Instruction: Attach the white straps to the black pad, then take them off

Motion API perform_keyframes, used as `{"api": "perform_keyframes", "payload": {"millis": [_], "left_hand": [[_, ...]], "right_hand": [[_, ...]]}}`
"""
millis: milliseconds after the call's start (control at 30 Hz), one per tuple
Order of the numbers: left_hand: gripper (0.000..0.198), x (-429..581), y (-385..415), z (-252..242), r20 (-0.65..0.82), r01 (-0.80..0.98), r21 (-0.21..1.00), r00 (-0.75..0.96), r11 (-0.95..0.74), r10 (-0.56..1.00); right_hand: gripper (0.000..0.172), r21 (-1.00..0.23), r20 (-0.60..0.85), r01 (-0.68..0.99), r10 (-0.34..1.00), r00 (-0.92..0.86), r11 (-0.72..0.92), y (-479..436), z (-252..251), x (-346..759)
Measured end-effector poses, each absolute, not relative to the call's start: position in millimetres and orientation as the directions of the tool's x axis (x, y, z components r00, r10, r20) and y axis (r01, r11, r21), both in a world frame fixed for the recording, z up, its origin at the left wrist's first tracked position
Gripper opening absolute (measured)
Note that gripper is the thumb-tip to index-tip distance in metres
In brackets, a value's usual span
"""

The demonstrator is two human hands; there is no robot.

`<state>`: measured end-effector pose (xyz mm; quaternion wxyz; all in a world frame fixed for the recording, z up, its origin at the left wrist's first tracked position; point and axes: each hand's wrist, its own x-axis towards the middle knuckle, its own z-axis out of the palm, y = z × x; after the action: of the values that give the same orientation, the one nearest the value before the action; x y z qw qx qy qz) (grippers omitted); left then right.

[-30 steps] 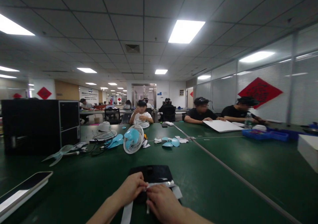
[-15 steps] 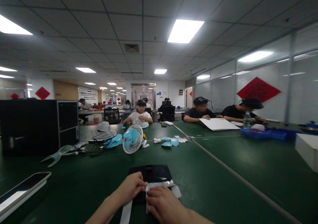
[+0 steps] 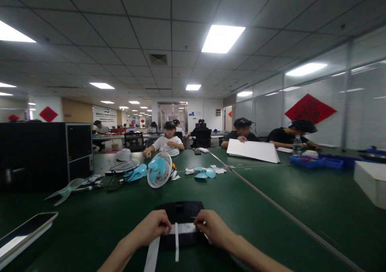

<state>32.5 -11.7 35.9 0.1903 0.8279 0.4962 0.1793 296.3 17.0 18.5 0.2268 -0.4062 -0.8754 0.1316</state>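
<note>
In front of me a black, flat, slightly curved piece (image 3: 180, 211) lies on the green table. A wide whitish strip (image 3: 187, 228) runs across it, and a narrow white strip (image 3: 177, 246) crosses that one, pointing toward me. My left hand (image 3: 157, 223) is closed in a pinch at the wide strip's left end. Below this hand a white band (image 3: 152, 254) slants down to the table. My right hand (image 3: 212, 225) pinches the wide strip near its right end. Both hands partly hide the black piece's sides, and the exact fingertip contact is hard to see.
A phone (image 3: 28, 231) lies on a white box at left, before a black computer case (image 3: 80, 147). Fan parts, a caged fan (image 3: 159, 170) and blue blades (image 3: 205, 172) lie farther back. Blue trays (image 3: 316, 162) and a white box (image 3: 370, 181) are right. Co-workers sit opposite.
My right hand has lifted off the strip's middle and shifted right to its end, uncovering the narrow strip. My left hand has moved slightly left. A co-worker has tilted up a white board.
</note>
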Motion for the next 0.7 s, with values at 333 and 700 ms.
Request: {"api": "perform_keyframes", "payload": {"millis": [333,700], "left_hand": [[0.049,16.2,-10.2,33.9,-0.039,0.912,0.410,0.020,-0.002,0.999],[0.049,16.6,-12.3,40.7,-0.099,0.920,0.390,0.003,0.036,0.995]], "right_hand": [[0.012,-0.538,0.281,0.711,0.892,-0.354,0.452,20.3,10.2,314.7],[0.015,-0.563,0.290,0.680,0.883,-0.370,0.470,21.4,10.6,317.7]]}}
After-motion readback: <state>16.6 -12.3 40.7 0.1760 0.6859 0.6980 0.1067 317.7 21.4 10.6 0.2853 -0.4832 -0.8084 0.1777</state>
